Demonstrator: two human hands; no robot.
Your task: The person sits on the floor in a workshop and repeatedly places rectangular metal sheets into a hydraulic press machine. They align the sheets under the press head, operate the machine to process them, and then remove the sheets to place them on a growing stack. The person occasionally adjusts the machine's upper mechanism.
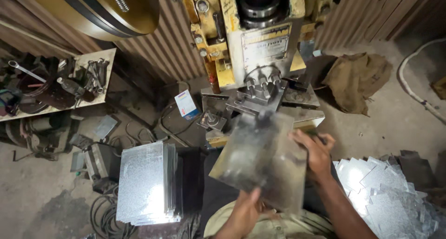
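Both my hands hold one galvanised metal sheet (260, 160), tilted and motion-blurred, just in front of the press machine (258, 48). My left hand (245, 210) grips its near lower edge. My right hand (313, 150) grips its right edge. The sheet's far edge lies close to the press die (260, 92), under the ram. A stack of flat metal sheets (146, 183) stands to my left. A heap of cut metal pieces (385, 192) lies to my right.
A tool shelf (55, 83) with wrenches sits at far left. A large flywheel (107, 9) hangs top left. A small white and blue box (186, 104) rests near the press. Burlap sacking (357, 78) and a hose (413, 88) lie on the right floor. Cables (104, 211) coil below left.
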